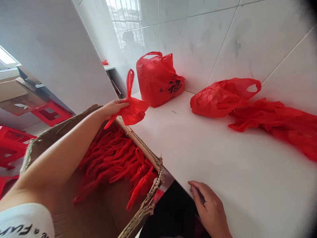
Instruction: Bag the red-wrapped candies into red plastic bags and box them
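Note:
My left hand [115, 108] is closed on a small red plastic bag [135, 111], one loop handle sticking up above the fingers. That arm reaches across an open cardboard box [146, 150], and the bag hangs by the box's far rim, near the table edge. Inside the box lie many folded red plastic bags [111, 155]. Near the table's front edge rests my right hand [208, 205], its fingers curled and thumb close to the forefinger. I make out nothing between them.
On the white table [198, 145], a full red bag with black print [158, 82] stands against the tiled wall. A second red bag [218, 99] lies to its right, beside a heap of loose red bags [277, 119]. Red plastic stools [52, 112] stand at left.

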The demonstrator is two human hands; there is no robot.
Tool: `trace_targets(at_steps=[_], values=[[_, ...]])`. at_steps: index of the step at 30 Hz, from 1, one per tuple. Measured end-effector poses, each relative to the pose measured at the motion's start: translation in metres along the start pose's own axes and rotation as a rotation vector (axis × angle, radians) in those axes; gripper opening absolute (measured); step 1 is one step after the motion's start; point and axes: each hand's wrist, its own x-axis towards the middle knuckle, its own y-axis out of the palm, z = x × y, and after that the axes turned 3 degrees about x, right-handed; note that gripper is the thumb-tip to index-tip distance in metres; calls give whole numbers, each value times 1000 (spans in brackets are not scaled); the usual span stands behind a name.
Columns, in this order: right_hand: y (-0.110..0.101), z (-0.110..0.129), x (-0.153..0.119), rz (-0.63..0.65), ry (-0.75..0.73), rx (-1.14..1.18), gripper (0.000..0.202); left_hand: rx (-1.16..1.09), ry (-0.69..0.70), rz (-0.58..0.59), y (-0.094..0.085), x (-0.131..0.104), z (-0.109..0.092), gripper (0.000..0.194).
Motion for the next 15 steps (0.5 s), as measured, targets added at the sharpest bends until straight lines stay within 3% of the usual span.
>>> trace_targets(at_steps=[3, 6, 8, 10, 13, 15], values=[[0, -2, 0, -1, -18, 4, 21, -365, -140, 91, -32, -49, 26, 51], [0, -4, 1, -2, -50, 4, 21, -468, -354, 287, -36, -95, 64, 68], [0, -5, 1, -5, -71, 5, 21, -396, -464, 499, -19, -118, 95, 73], [0, -6, 1, -10, -87, 3, 21, -150, -493, 747, 10, -134, 124, 75], [1, -5, 1, -18, -88, -8, 21, 40, -494, 865, 56, -149, 159, 70], [1, -5, 0, -19, -76, -13, 22, 171, -435, 842, 78, -155, 174, 61]])
